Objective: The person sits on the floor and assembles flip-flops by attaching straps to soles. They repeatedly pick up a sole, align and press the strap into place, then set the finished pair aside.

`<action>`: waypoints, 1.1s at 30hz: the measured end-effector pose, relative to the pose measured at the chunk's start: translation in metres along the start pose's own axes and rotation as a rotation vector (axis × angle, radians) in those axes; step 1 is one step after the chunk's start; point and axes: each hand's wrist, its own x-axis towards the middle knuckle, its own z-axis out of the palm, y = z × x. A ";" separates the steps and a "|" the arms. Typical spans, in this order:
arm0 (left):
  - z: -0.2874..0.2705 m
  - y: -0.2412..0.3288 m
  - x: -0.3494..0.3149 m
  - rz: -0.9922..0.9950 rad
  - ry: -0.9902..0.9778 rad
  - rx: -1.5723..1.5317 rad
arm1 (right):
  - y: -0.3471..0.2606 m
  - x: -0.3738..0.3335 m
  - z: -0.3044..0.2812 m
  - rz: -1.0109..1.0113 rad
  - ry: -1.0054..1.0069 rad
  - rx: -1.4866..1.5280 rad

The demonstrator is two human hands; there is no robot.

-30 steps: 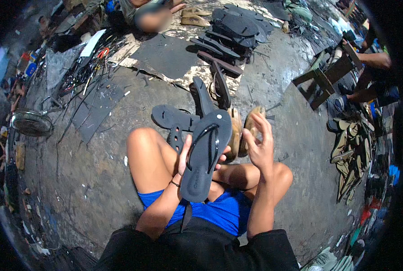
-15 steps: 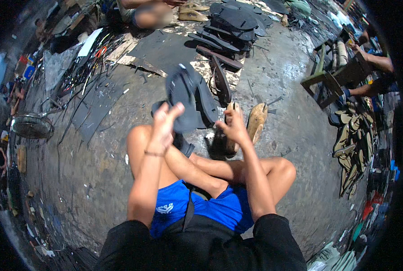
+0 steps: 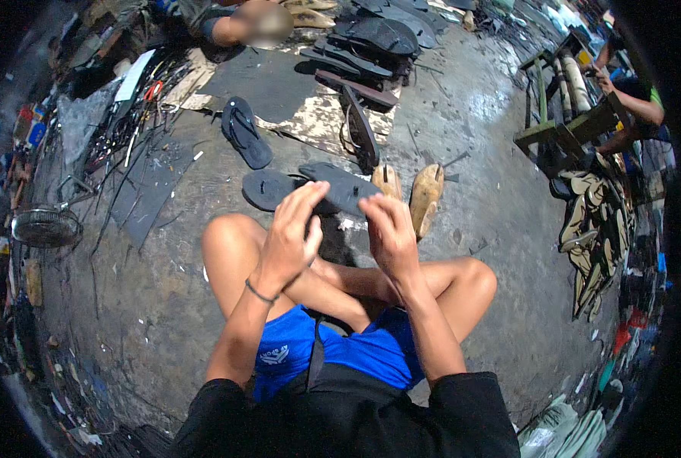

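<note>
My left hand (image 3: 291,233) is in front of me, fingers stretched out and thumb apart, holding nothing. Facing it, my right hand (image 3: 392,235) has loosely bent fingers, their tips by the right end of a black sandal sole (image 3: 331,183). Whether they touch it I cannot tell. This sole lies slanted just beyond both hands, with a small dark stub on top. Beside it, left of my left fingertips, is another black sole (image 3: 266,191). Farther off, a black flip-flop (image 3: 244,136) with its straps on lies on the floor.
Two wooden shoe lasts (image 3: 427,191) stand right of my right hand. Beyond are a dark sandal (image 3: 361,130) and stacked black soles (image 3: 371,38). A fan (image 3: 46,227) stands left; tan-and-black footwear pieces (image 3: 596,237) lie right, below a wooden frame (image 3: 558,122) by another person's arm (image 3: 638,105).
The blurred flip-flop that was by my left hand now lies on the floor, farther left. My hands have come closer together, and the lasts appear shifted slightly left with the whole view.
</note>
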 end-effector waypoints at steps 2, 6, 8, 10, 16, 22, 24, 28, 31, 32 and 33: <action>-0.012 0.030 -0.005 0.128 -0.086 0.023 | -0.030 -0.009 -0.041 -0.094 -0.038 0.040; -0.043 0.060 -0.029 0.194 -0.151 -0.205 | -0.080 -0.011 -0.094 -0.137 -0.105 0.187; -0.060 0.072 -0.037 0.185 -0.192 -0.286 | -0.092 -0.004 -0.114 -0.057 -0.194 0.371; -0.074 0.078 -0.047 0.138 -0.251 -0.412 | -0.100 -0.002 -0.121 0.015 -0.287 0.502; -0.086 0.068 -0.067 0.042 -0.281 -0.550 | -0.103 0.013 -0.113 -0.094 -0.550 0.450; -0.097 0.073 -0.068 0.071 -0.343 -0.465 | -0.107 0.016 -0.104 -0.164 -0.461 0.385; -0.100 0.072 -0.072 0.133 -0.396 -0.310 | -0.107 0.012 -0.102 -0.195 -0.425 0.372; -0.097 0.072 -0.081 0.124 -0.333 -0.301 | -0.106 0.004 -0.094 -0.178 -0.378 0.499; -0.099 0.074 -0.079 0.043 -0.273 -0.401 | -0.107 0.005 -0.089 -0.142 -0.342 0.596; -0.100 0.075 -0.079 0.019 -0.265 -0.420 | -0.107 0.005 -0.089 -0.140 -0.348 0.601; -0.100 0.076 -0.080 -0.005 -0.256 -0.439 | -0.107 0.006 -0.088 -0.138 -0.355 0.607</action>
